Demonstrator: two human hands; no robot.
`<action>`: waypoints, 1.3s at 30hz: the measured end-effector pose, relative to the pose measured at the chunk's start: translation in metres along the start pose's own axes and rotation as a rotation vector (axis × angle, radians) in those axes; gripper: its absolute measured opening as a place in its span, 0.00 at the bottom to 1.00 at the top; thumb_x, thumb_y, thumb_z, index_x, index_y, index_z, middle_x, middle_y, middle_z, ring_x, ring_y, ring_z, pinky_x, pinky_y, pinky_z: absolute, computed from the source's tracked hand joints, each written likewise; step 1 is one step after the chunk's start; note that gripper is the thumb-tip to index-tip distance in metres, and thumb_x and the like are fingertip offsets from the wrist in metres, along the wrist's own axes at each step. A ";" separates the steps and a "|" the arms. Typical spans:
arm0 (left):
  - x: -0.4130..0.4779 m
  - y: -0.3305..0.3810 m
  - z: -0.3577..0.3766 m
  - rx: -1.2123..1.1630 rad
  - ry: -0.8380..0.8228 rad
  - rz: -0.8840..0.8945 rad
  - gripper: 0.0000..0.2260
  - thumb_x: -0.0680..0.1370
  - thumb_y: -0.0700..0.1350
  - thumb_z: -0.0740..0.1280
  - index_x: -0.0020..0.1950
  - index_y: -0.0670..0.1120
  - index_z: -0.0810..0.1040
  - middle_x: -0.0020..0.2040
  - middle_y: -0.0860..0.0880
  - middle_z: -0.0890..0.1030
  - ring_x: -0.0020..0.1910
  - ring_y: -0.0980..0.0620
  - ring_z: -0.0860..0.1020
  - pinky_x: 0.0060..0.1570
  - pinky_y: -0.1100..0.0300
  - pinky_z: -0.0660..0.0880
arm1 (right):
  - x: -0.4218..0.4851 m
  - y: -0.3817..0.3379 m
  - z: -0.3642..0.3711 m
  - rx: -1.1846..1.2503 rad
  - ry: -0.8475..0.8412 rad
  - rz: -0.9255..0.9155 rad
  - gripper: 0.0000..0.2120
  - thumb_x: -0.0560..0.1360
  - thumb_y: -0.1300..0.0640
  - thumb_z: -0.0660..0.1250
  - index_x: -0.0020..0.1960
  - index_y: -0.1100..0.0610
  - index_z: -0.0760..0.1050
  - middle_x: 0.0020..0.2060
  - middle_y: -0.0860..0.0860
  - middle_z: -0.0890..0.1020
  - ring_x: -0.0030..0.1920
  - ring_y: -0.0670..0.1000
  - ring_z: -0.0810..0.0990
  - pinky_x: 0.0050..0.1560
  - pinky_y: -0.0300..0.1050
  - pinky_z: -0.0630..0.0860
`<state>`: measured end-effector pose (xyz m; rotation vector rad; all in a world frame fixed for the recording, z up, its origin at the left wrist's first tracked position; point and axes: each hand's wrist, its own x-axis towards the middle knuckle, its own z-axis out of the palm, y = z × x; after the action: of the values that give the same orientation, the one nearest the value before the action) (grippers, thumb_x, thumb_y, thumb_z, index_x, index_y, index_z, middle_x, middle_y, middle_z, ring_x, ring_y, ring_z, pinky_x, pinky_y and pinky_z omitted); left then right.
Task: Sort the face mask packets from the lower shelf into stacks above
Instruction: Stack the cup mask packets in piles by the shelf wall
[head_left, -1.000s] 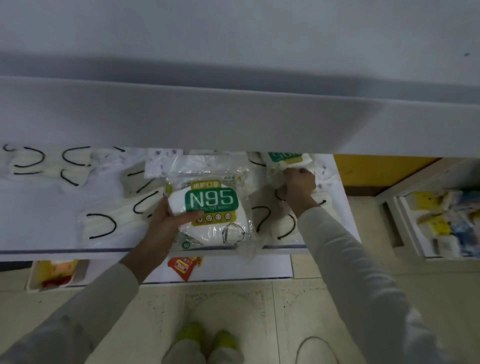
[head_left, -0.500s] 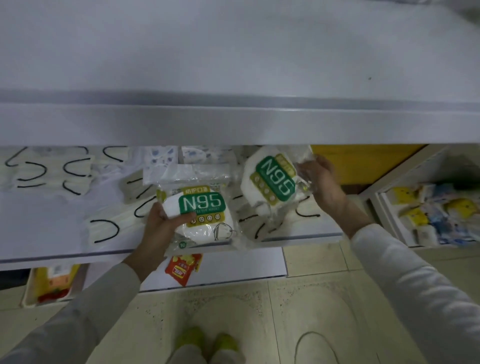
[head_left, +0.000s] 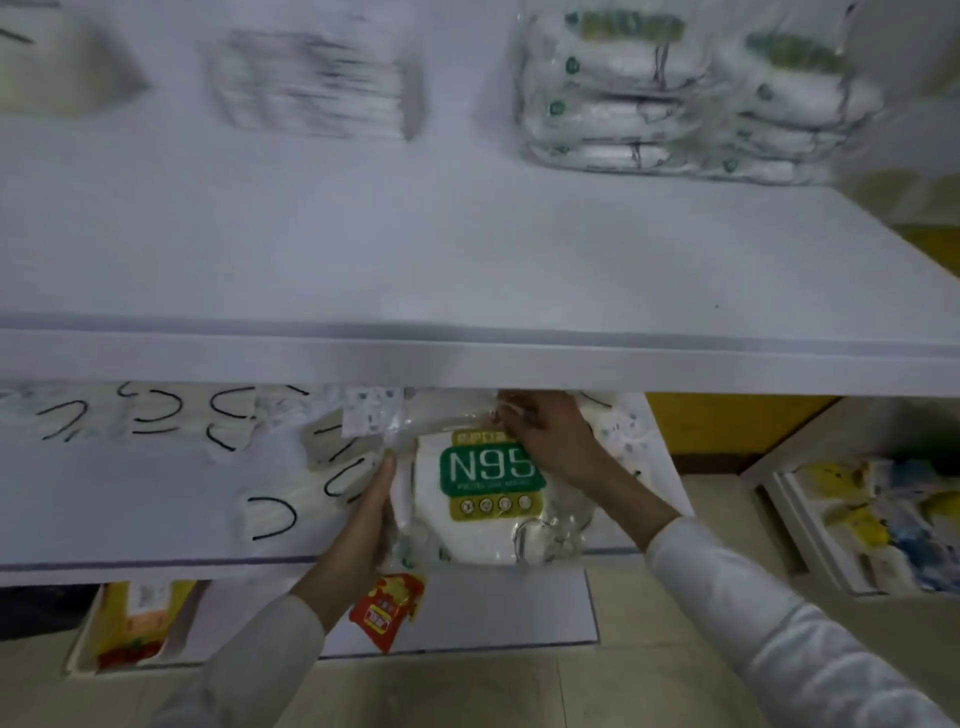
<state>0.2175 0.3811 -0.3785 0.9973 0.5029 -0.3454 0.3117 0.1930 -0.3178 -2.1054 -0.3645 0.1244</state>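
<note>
A clear N95 mask packet (head_left: 488, 499) with a green label lies at the front of the lower shelf (head_left: 156, 564). My left hand (head_left: 371, 512) grips its left edge. My right hand (head_left: 550, 439) presses on its top right corner, fingers closed on the plastic. Loose white masks with black ear loops (head_left: 322, 475) are scattered to the left on the same shelf. On the upper shelf (head_left: 467, 260), two stacks of N95 packets (head_left: 613, 93) stand at the back right, and a blurred stack of flat masks (head_left: 311, 83) sits left of them.
A red and yellow sachet (head_left: 387, 608) hangs below the lower shelf. A bin of yellow packs (head_left: 132, 623) sits low on the left. Another rack with yellow and blue packs (head_left: 878, 530) stands on the right. Tiled floor lies below.
My right hand brought its second N95 packet down onto the one in my left hand, both hands now on the pile. The view tilted up, showing the upper shelf's stacks.
</note>
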 end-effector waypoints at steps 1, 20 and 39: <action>-0.005 0.002 -0.002 -0.001 0.003 -0.013 0.26 0.76 0.63 0.58 0.68 0.49 0.73 0.63 0.42 0.78 0.64 0.42 0.75 0.67 0.42 0.66 | 0.000 -0.006 0.008 -0.014 0.007 -0.021 0.05 0.78 0.66 0.63 0.52 0.66 0.76 0.47 0.59 0.82 0.47 0.53 0.82 0.52 0.45 0.78; -0.151 0.056 -0.053 -0.029 0.080 0.148 0.48 0.43 0.50 0.82 0.62 0.42 0.76 0.54 0.37 0.82 0.55 0.37 0.79 0.57 0.44 0.74 | -0.089 -0.119 0.064 0.496 -0.379 0.424 0.58 0.46 0.28 0.77 0.71 0.50 0.65 0.66 0.46 0.75 0.64 0.49 0.75 0.66 0.51 0.71; -0.311 0.221 -0.005 0.327 -0.021 0.571 0.36 0.43 0.55 0.81 0.48 0.46 0.82 0.47 0.45 0.85 0.43 0.47 0.84 0.47 0.54 0.79 | -0.086 -0.317 -0.003 0.346 -0.282 -0.072 0.44 0.57 0.31 0.70 0.66 0.52 0.69 0.61 0.47 0.77 0.58 0.49 0.77 0.49 0.48 0.75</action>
<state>0.0660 0.5118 -0.0534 1.4011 0.1256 0.0796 0.1642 0.3207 -0.0539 -1.7319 -0.5446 0.4158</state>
